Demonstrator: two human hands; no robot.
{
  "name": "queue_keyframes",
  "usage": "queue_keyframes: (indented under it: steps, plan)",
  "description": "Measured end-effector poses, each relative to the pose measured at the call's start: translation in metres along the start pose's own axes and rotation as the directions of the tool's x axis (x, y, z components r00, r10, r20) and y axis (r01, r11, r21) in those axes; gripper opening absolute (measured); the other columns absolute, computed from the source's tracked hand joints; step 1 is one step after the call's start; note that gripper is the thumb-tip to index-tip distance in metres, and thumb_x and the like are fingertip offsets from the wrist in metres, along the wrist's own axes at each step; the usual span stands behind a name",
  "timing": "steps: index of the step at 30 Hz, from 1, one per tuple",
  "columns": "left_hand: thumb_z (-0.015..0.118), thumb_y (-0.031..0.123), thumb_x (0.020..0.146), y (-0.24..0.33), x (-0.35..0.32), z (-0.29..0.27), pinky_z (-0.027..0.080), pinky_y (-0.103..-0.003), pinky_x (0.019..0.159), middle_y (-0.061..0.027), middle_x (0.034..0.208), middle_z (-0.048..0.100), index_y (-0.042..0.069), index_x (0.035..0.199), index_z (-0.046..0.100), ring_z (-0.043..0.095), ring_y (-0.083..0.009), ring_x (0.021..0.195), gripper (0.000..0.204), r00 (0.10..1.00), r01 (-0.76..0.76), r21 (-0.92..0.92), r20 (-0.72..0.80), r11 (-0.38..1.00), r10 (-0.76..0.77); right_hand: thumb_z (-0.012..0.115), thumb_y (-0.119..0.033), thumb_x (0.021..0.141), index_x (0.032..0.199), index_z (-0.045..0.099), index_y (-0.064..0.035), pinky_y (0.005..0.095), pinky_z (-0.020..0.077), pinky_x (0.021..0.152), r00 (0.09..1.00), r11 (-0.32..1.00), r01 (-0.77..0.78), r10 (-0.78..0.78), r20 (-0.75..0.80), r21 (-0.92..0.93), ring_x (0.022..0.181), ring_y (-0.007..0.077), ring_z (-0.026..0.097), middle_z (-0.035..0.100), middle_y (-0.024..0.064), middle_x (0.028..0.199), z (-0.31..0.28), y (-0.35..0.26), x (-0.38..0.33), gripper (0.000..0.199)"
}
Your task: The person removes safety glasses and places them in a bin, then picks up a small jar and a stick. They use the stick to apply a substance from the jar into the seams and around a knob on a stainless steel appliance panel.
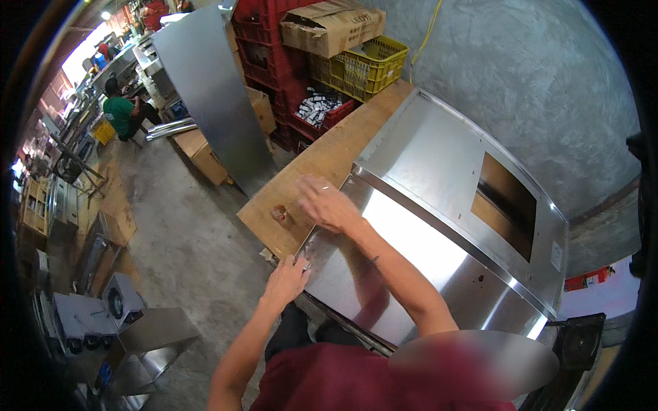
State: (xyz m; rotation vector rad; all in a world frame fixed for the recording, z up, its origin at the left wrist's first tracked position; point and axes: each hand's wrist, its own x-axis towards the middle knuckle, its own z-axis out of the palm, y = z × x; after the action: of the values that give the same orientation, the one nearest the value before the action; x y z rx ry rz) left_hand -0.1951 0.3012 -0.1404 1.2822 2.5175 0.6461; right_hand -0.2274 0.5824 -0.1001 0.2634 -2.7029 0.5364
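A large brushed-steel housing lies on a wooden tabletop. My left hand is at the housing's near left corner, its fingers closed around something small and metallic that I cannot make out. Over the tabletop, beside the housing's left edge, is my right hand, slightly blurred. Its fingers are curled together, and a tiny pale sliver shows at them; what it is stays unclear. A small reddish, partly clear item rests on the wood between the two hands. Toward the wall, the housing's raised back panel has a rectangular opening.
A tall steel sheet leans beyond the table. Red crates, a yellow crate and a cardboard box are stacked behind it. Metal parts stand on the floor at left. A person in green sits farther off.
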Motion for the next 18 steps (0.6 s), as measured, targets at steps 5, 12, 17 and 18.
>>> queue_keyframes:
  steps: [5, 12, 17, 18]
  plan:
    - [0.071, 0.035, 0.114, -0.007, 0.015, -0.025, 0.061, -0.059, 0.091, -0.0300, 0.123, 0.074, 0.002, 0.131, 0.066, 0.075, -0.0516, 0.103, 0.038, 0.991, 0.127, -0.218, 0.071, 0.968, -0.114, 0.059, -0.033, 0.120, 0.159, 0.058, 0.0053, 0.0527, 0.0409, 0.135, 0.997, 0.993, -0.080, 0.080, -0.009, -0.092, 0.156, 0.0457, 0.054, 0.061, 0.0284, 0.163, -0.025, 0.050, -0.041, 0.055]
    - [0.073, 0.025, 0.113, -0.130, 0.055, -0.023, 0.061, -0.054, 0.089, -0.0310, 0.126, 0.071, 0.001, 0.141, 0.060, 0.076, -0.0482, 0.102, 0.040, 0.938, 0.252, -0.545, -0.067, 0.800, -0.341, 0.069, -0.023, 0.114, 0.154, 0.065, -0.0043, 0.0530, 0.0543, 0.117, 0.967, 0.960, -0.255, 0.256, 0.000, 0.115, 0.136, 0.0437, 0.067, 0.070, 0.0255, 0.142, -0.074, 0.053, 0.064, 0.044]
    - [0.077, 0.012, 0.104, -0.203, 0.105, -0.012, 0.053, -0.058, 0.109, -0.0329, 0.138, 0.058, -0.004, 0.150, 0.051, 0.061, -0.0559, 0.127, 0.056, 0.981, 0.125, -0.427, -0.084, 0.896, -0.177, 0.063, 0.008, 0.097, 0.153, 0.067, -0.0044, 0.0499, 0.0552, 0.121, 0.858, 0.891, -0.402, 0.447, 0.253, -0.211, 0.144, 0.0414, 0.067, 0.071, 0.0222, 0.153, -0.155, 0.127, 0.088, 0.057]
    - [0.078, 0.010, 0.102, -0.211, 0.112, -0.012, 0.051, -0.059, 0.112, -0.0333, 0.139, 0.057, -0.005, 0.152, 0.049, 0.059, -0.0572, 0.130, 0.060, 0.988, 0.080, -0.408, -0.086, 0.910, -0.125, 0.064, 0.010, 0.093, 0.154, 0.067, -0.0058, 0.0513, 0.0533, 0.124, 0.829, 0.892, -0.342, 0.434, 0.352, -0.296, 0.148, 0.0404, 0.064, 0.070, 0.0205, 0.157, -0.159, 0.143, 0.087, 0.063]
